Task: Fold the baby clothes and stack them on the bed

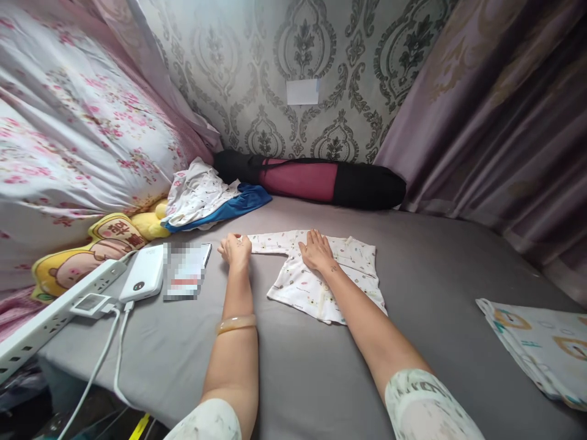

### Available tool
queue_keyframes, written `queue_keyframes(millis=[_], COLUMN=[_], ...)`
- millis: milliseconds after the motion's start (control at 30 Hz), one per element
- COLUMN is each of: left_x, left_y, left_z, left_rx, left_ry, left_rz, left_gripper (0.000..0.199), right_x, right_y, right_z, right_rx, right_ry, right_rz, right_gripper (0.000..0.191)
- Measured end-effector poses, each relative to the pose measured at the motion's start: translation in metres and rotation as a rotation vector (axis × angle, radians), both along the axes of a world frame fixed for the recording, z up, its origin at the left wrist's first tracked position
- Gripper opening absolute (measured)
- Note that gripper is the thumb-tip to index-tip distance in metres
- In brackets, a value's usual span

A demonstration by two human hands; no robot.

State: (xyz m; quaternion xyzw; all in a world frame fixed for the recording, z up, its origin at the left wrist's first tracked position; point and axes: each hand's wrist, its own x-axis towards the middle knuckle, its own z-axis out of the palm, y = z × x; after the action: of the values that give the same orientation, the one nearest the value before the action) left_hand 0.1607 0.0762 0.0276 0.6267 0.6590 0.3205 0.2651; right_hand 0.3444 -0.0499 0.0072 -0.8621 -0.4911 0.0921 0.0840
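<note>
Small white printed cotton baby shirt (321,281) lies flat mid-bed on grey sheet (426,269). Right hand (316,252) open, palm flat on shirt's upper part. Left hand (236,249) curled, pinching the sleeve end. White power bank (144,273) & phone just left of it; folded lion-print cloth (541,348) far right.

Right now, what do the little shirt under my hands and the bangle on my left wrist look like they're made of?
The little shirt looks like thin, soft matte cotton knit: it lies limp with small printed motifs. The bangle looks like polished jade or glass, possibly resin: pale, translucent and glossy. The left hand grips a sleeve; the right hand presses flat.
</note>
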Motion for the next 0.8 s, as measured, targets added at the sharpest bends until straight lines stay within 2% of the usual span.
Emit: queue_keyframes(millis=[133,267,367,467,567,667,800], left_x=[0.002,0.006,0.007,0.005,0.003,0.004,0.012], left_y=[-0.002,-0.001,0.002,0.005,0.009,0.013,0.018], left_z=[-0.004,-0.010,-0.013,-0.015,-0.014,-0.010,-0.002], left_rx=[-0.054,-0.044,-0.040,-0.067,-0.071,-0.054,-0.158], left_ry=[0.116,0.166,0.162,0.162,0.147,-0.057,-0.697], left_rz=[0.064,0.066,0.073,0.052,0.047,0.049,0.039], left_gripper=[0.033,0.037,0.040,0.035,0.023,0.016,0.016], right_x=[0.002,-0.004,-0.011,-0.015,-0.013,-0.009,0.000], right_y=[0.001,0.005,0.010,0.014,0.016,0.016,0.018], right_z=[0.001,0.012,0.019,0.022,0.023,0.025,0.027], right_rx=[-0.015,0.115,0.159,0.094,0.044,-0.006,-0.098], right_ry=[-0.005,-0.085,-0.053,0.020,0.058,0.106,0.177], right_rz=[0.010,0.067,0.117,0.119,0.101,0.124,0.171], right_gripper=[0.069,0.054,0.046,0.041,0.040,0.046,0.063])
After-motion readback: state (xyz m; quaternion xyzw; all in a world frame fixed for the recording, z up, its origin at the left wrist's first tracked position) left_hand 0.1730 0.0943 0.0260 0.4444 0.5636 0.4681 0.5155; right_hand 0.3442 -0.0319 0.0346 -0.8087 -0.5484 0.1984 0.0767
